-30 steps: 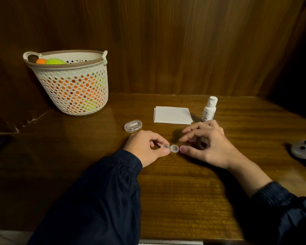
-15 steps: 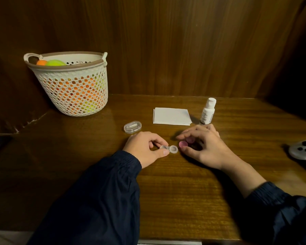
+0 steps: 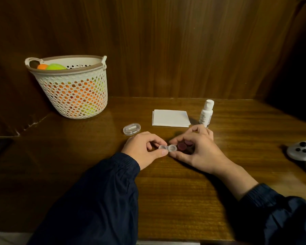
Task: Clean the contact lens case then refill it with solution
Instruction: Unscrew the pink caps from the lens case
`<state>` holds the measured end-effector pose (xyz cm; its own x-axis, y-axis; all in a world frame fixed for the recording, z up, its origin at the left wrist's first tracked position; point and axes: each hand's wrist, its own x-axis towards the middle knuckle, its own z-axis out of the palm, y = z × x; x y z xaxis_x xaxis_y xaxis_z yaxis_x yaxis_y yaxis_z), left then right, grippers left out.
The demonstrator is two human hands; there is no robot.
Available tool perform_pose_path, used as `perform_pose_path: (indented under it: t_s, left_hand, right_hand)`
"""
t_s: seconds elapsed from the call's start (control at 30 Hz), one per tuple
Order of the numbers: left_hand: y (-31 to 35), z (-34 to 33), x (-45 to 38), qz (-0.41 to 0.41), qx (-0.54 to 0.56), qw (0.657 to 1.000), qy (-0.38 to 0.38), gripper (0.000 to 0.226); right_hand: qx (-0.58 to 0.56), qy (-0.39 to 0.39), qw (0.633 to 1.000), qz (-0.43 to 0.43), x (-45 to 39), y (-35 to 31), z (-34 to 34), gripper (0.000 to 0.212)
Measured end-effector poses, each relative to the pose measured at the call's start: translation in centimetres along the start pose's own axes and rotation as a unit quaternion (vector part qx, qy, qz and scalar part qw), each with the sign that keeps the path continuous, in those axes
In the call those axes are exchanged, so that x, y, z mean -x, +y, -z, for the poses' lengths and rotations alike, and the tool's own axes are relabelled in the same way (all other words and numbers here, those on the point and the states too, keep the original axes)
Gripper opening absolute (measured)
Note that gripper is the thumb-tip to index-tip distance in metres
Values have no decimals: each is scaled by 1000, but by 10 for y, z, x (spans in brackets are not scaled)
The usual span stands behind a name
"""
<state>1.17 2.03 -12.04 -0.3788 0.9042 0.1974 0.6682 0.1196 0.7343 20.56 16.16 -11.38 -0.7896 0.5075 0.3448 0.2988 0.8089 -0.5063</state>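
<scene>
The clear contact lens case (image 3: 167,148) lies on the wooden table with both wells uncapped. My left hand (image 3: 145,147) pinches its left end between thumb and forefinger. My right hand (image 3: 200,152) arches just to the right, with its forefinger and thumb tips at the case's right well. Two dark purple caps (image 3: 182,146) sit side by side under its curled fingers; the nearer one is between thumb and fingers. The white solution bottle (image 3: 206,113) stands capped behind my right hand. A folded white tissue (image 3: 170,118) lies to the bottle's left.
A small clear oval box (image 3: 132,129) lies behind my left hand. A white mesh basket (image 3: 69,85) with orange and green balls stands at the back left. A grey game controller (image 3: 302,151) lies at the right edge. Wooden walls close in the back and sides.
My right hand has drawn in closer to the case with the purple cap, and a second cap now shows beside it. My left hand keeps its pinch on the case.
</scene>
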Motion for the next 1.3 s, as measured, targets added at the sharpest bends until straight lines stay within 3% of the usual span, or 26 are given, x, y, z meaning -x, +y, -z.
perform_pose_path:
  t_s: [0.23,0.43,0.57,0.67,0.77,1.0,1.13,1.3]
  left_hand:
    - [-3,11,13,11,4,1000,-18,17]
    - [-3,39,52,5,6,1000,11,18]
    - [-5,67,95,21,-8,999,44,19]
    - [-8,93,137,35,-20,996,82,17]
    - [-13,123,186,62,-43,989,125,17]
    - [-32,183,325,165,-46,963,210,13]
    - [-57,196,405,218,-24,935,279,14]
    - [-100,207,483,288,-30,904,313,17]
  right_hand:
    - [-14,-16,1000,4,3,-15,-3,38]
    - [-48,-48,998,5,8,-50,-7,35]
    - [-75,-61,995,40,11,-89,-20,40]
    - [-101,-70,988,96,10,-124,-40,31]
    - [-137,-94,975,150,8,-167,-64,21]
    - [-225,-183,924,249,28,-286,-133,27]
    - [-267,-253,890,271,51,-343,-190,22]
    - [-295,-322,861,259,77,-394,-270,20]
